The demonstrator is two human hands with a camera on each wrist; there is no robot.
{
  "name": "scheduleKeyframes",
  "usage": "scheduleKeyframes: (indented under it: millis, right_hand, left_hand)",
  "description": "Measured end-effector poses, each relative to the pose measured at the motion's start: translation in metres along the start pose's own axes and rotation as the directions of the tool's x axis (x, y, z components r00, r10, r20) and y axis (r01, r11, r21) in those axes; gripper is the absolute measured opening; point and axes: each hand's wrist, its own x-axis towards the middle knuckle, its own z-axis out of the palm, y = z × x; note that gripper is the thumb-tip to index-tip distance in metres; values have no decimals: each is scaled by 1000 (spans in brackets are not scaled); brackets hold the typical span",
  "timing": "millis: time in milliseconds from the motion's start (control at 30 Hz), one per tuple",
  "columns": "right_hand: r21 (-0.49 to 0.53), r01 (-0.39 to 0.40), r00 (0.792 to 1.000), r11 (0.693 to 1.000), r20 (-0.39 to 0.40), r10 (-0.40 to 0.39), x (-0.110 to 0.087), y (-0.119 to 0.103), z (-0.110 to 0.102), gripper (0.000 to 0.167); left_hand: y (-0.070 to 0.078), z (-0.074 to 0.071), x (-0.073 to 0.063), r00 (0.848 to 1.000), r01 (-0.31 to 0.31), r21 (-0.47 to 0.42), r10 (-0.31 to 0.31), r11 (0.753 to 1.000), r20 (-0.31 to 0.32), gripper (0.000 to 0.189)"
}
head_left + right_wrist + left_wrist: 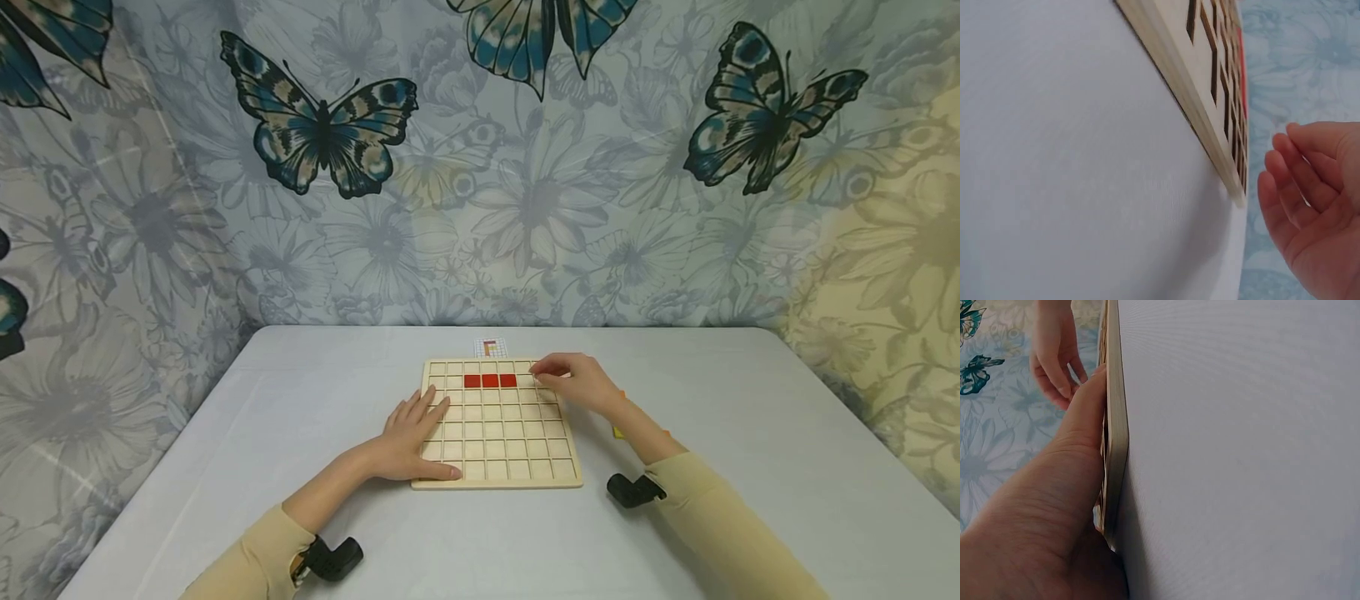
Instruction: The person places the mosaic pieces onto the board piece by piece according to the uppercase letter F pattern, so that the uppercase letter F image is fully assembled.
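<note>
A pale wooden grid board [495, 427] lies on the table, with three red squares [490, 381] side by side in an upper row. My left hand [408, 440] rests flat along the board's left side, fingers spread and thumb on the lower edge. In the left wrist view its thumb [1079, 412] presses on the board's rim. At the upper right corner hovers my right hand [576, 379], fingers loosely bent. The right wrist view shows thumb and fingertips [1294, 128] close together, with no piece visible between them.
A small printed card [491, 347] with a coloured grid pattern lies behind the board. Yellow and orange pieces [618, 432] show partly from behind the right forearm. White cloth covers the table [315, 375]; butterfly-print fabric [525, 208] stands behind it.
</note>
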Motion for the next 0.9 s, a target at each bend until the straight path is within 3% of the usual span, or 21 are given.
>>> scheduleKeyframes:
  millis: [633,900]
  right_hand:
    - [-86,-103,994,991,-44,99,-50,45,-51,19]
    - [-129,-141,990,982,-39,137,-59,52,-61,22]
  left_hand:
    - [2,-1,-1,1000,2,-4,-2,1000,2,109]
    - [1,-1,0,1000,8,-7,-8,1000,3,110]
